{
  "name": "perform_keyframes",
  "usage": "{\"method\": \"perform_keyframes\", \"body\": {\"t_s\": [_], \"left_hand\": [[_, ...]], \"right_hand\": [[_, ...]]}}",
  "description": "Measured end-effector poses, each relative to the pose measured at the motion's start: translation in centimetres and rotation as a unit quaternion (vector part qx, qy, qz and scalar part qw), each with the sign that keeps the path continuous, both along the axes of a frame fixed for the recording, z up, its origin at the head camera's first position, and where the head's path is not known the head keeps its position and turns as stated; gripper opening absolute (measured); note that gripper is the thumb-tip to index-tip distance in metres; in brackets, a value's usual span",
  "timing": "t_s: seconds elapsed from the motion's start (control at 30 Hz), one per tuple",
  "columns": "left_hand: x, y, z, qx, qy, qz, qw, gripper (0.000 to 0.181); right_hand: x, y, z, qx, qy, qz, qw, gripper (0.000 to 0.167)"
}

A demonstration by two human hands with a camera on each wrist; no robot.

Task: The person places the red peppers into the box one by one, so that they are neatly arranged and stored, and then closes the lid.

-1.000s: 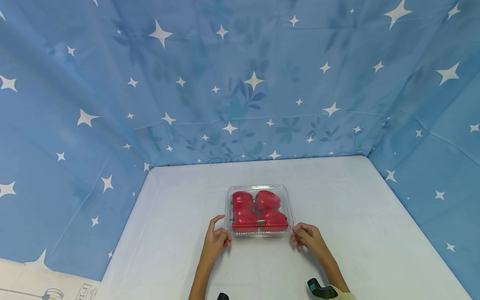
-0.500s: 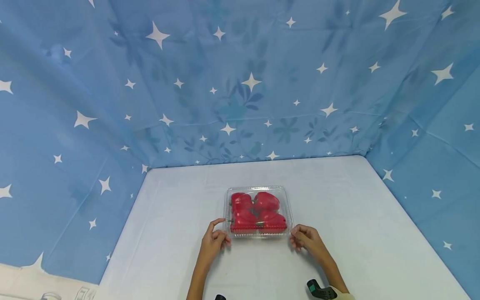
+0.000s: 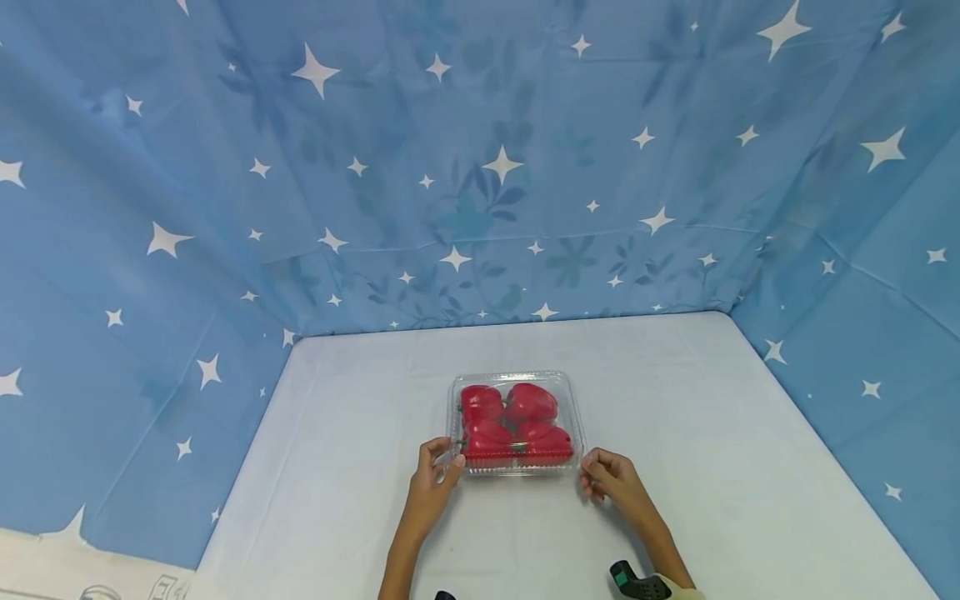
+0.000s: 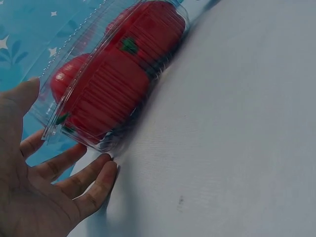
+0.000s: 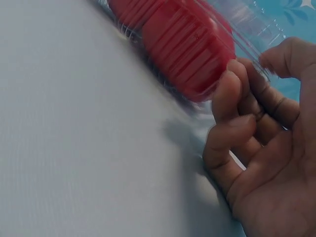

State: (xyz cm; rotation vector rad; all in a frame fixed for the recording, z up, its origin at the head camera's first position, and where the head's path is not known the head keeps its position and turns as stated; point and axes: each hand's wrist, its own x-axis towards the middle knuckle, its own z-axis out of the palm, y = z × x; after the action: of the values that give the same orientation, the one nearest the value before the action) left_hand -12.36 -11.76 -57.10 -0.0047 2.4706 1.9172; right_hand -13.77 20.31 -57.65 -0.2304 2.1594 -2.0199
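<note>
A clear plastic clamshell box (image 3: 517,471) sits on the white table, holding several red bell peppers (image 3: 532,402) with green stems. At its front left corner is my left hand (image 3: 429,487). In the left wrist view, the left thumb lies along the lid's edge and the fingers (image 4: 69,158) reach beneath the rim. My right hand (image 3: 618,479) pinches the rim at the front right corner. Its thumb (image 5: 281,57) is above the rim and the index finger below, while the other fingers curl beside the box wall. The lid lies over the peppers.
A white-covered table (image 3: 675,400) surrounds the box. Blue star-printed curtains (image 3: 480,167) stand along its back and both sides. A dark wrist strap (image 3: 640,581) is on the right forearm.
My left thumb has come up onto the box's front left corner, and the left fingers have closed in around it. The right hand keeps its pinch. The box stays in place.
</note>
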Motion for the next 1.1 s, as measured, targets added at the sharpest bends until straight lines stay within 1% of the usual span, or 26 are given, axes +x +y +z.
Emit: {"method": "perform_keyframes", "body": {"t_s": [0.1,0.2,0.3,0.43,0.57,0.67,0.77,0.9,0.97,1.03,1.1], "left_hand": [[0.0,0.03,0.01,-0.001,-0.001,0.001,1.0,0.05],[-0.1,-0.01,-0.06,0.0,-0.001,-0.003,1.0,0.05],[-0.15,-0.09,-0.1,0.002,0.007,-0.005,1.0,0.049],[-0.15,-0.2,-0.05,0.001,0.015,-0.003,0.9999,0.048],[-0.15,-0.27,-0.06,-0.003,0.009,0.003,0.9999,0.049],[-0.18,-0.31,-0.08,-0.004,0.004,0.006,1.0,0.05],[-0.23,-0.28,-0.03,-0.004,0.006,0.006,1.0,0.049],[-0.3,-0.35,0.16,-0.009,0.013,0.003,0.9999,0.048],[-0.34,-0.47,0.29,-0.014,0.013,0.001,0.9998,0.048],[-0.4,-0.66,0.48,-0.016,0.015,0.001,0.9998,0.047],[-0.48,-0.9,0.74,-0.019,0.019,0.005,0.9996,0.047]], "right_hand": [[0.02,-0.16,-0.13,0.011,0.022,-0.012,0.9996,0.025],[0.05,-0.26,-0.28,0.021,0.029,-0.023,0.9991,0.023],[0.06,-0.24,-0.28,0.028,0.012,-0.025,0.9992,0.025],[0.01,-0.2,0.0,0.042,-0.023,-0.022,0.9986,0.03],[-0.04,-0.21,0.06,0.052,-0.03,-0.015,0.9981,0.032],[-0.04,-0.3,0.05,0.052,-0.032,-0.017,0.998,0.031],[0.0,-0.35,0.13,0.049,-0.028,-0.021,0.9982,0.03],[0.08,-0.23,0.2,0.044,-0.004,-0.014,0.9989,0.029],[0.11,-0.04,0.21,0.041,0.008,-0.017,0.999,0.029],[0.09,0.2,0.24,0.042,0.021,-0.034,0.9983,0.027],[-0.04,0.46,0.32,0.053,0.037,-0.061,0.996,0.025]]}}
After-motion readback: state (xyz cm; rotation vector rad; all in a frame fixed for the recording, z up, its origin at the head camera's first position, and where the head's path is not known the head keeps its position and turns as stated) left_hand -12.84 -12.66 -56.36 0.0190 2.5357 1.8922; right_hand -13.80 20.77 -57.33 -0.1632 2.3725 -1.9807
